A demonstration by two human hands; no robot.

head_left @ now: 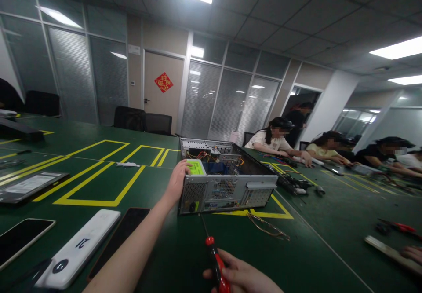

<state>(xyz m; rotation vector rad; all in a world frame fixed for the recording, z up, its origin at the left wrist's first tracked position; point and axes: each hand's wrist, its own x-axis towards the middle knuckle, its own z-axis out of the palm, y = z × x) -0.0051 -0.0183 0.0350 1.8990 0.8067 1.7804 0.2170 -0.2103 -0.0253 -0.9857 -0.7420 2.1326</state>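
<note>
A computer case point(227, 192) lies on the green table with its top side uncovered and its rear panel towards me. Inside show wires, a blue part and a power supply with a yellow-green label point(196, 166). My left hand point(179, 176) is closed over the case's left upper edge, fingertips by that label. Lower down, my right hand point(239, 275) grips a red and black screwdriver point(216, 258) by its handle. Its thin shaft points up at the lower edge of the rear panel; I cannot tell whether the tip touches.
A white power bank point(82, 244) marked 21, a phone point(24, 240), a dark flat device point(123, 236) and a hard drive point(31, 186) lie left. Eyeglasses point(267, 226) lie before the case. Cables, red-handled pliers point(400, 227) and several people are on the right.
</note>
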